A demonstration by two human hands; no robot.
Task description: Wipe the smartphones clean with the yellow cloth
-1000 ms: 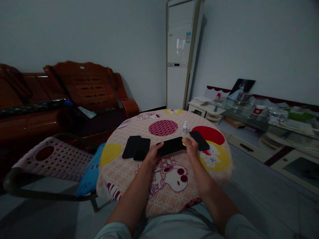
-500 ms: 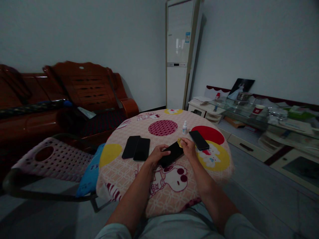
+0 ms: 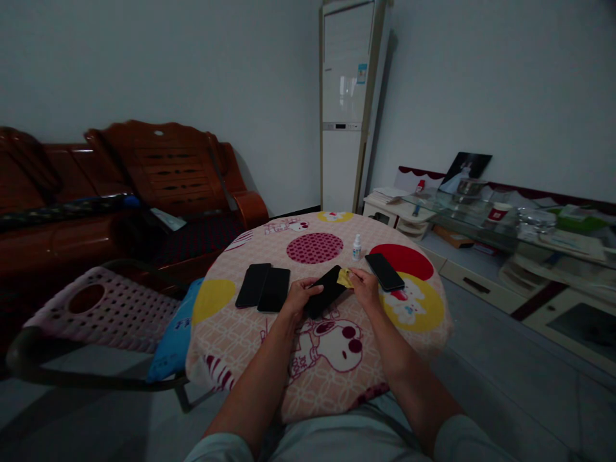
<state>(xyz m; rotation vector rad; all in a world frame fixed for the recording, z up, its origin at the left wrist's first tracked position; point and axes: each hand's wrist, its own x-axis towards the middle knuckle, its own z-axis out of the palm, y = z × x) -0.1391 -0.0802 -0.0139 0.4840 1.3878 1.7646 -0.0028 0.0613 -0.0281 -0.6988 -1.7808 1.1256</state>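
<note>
A black smartphone (image 3: 327, 294) is tilted in my left hand (image 3: 300, 296), whose thumb lies over its near left side. My right hand (image 3: 364, 286) pinches a small yellow cloth (image 3: 344, 278), which touches the phone's upper right end. Left of my hands, a dark phone (image 3: 252, 284) lies partly under a second dark phone (image 3: 274, 289). Another phone (image 3: 384, 271) lies face up to the right of my right hand. Behind it stands a small white bottle (image 3: 357, 248) with a narrow top.
The round table wears a patterned cloth (image 3: 308, 228). At the left are a woven chair (image 3: 129, 314) with a blue cushion (image 3: 177, 333) and a wooden sofa (image 3: 168, 167). A glass-topped cabinet (image 3: 462, 263) runs along the right wall; a tall air conditioner (image 3: 344, 160) fills the corner.
My right hand has shifted slightly right and down, and more of the yellow cloth shows, spread at the phone's end. The held phone has turned a little and moved slightly left.
</note>
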